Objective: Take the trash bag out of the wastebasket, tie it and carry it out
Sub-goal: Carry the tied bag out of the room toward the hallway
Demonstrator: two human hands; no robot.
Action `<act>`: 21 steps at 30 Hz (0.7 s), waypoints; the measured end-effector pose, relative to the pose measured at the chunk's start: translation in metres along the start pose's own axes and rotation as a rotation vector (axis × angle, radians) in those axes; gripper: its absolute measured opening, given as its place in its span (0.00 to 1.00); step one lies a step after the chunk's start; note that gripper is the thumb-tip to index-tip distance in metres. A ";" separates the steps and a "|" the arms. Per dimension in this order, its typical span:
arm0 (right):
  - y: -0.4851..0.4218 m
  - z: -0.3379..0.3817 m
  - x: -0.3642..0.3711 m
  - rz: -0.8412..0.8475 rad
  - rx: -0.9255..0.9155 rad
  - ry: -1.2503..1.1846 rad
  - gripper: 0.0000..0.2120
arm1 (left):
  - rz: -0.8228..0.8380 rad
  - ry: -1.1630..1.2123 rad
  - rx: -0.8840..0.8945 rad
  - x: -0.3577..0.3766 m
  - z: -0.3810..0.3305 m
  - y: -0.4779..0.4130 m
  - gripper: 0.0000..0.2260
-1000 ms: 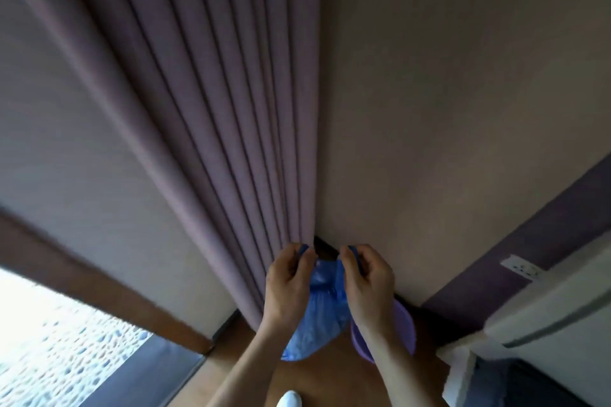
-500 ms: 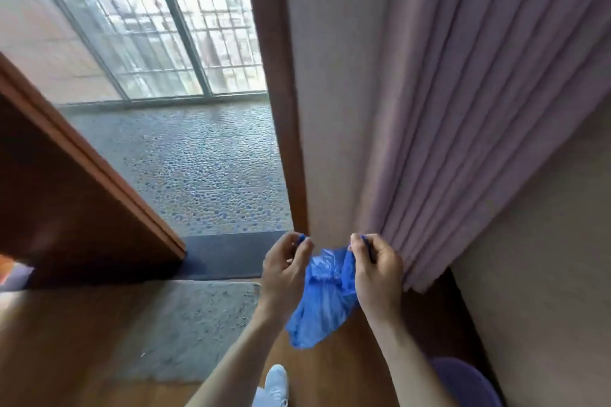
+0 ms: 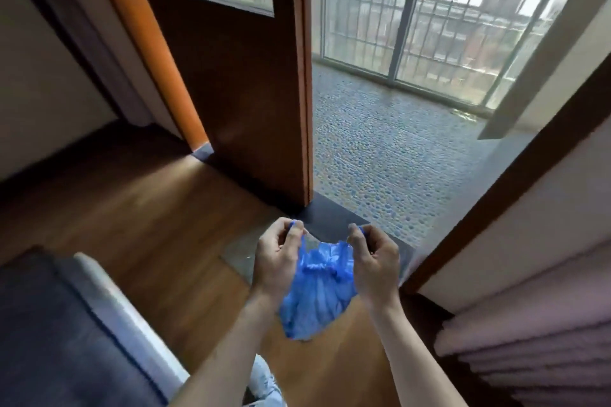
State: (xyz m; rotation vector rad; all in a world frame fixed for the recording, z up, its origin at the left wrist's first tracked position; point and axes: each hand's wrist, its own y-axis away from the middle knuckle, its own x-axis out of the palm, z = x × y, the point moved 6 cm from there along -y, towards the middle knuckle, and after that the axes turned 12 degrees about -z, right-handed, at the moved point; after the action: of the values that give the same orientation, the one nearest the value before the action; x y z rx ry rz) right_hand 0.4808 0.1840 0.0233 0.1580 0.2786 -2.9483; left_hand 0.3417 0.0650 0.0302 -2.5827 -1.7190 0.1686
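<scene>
Turned further left, away from the curtain [image 3: 529, 340], now low and right of the fingers. Facing the open wooden door [image 3: 251, 92] and pebbled balcony floor [image 3: 380, 149], straight beyond the fingertips. Pulled the left hand [image 3: 277, 261] and right hand [image 3: 373, 261] wider apart, stretching the mouth of the blue trash bag [image 3: 317, 294] between them.

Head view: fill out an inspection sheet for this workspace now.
Surface: brown wooden floor; small grey mat at the threshold.
Job's things: blue thin plastic trash bag hangs in the air, handles untied.
Clutter: nothing seen.
Grippers: left hand and right hand each pinch one bag handle.
Cables: nothing seen.
Surroundings: open brown wooden door, pebbled balcony floor, barred window, mauve pleated curtain right, dark grey upholstered furniture left.
</scene>
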 end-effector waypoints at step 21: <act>0.064 0.068 0.437 0.529 -0.057 -0.044 0.17 | -0.551 0.075 -0.118 -0.320 0.063 -0.227 0.11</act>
State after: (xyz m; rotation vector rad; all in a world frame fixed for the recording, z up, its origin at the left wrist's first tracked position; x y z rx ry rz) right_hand 0.0590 0.0374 0.0256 0.1336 0.2659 -2.4148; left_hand 0.0045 -0.1444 0.0101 -2.0387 -2.3809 -0.0483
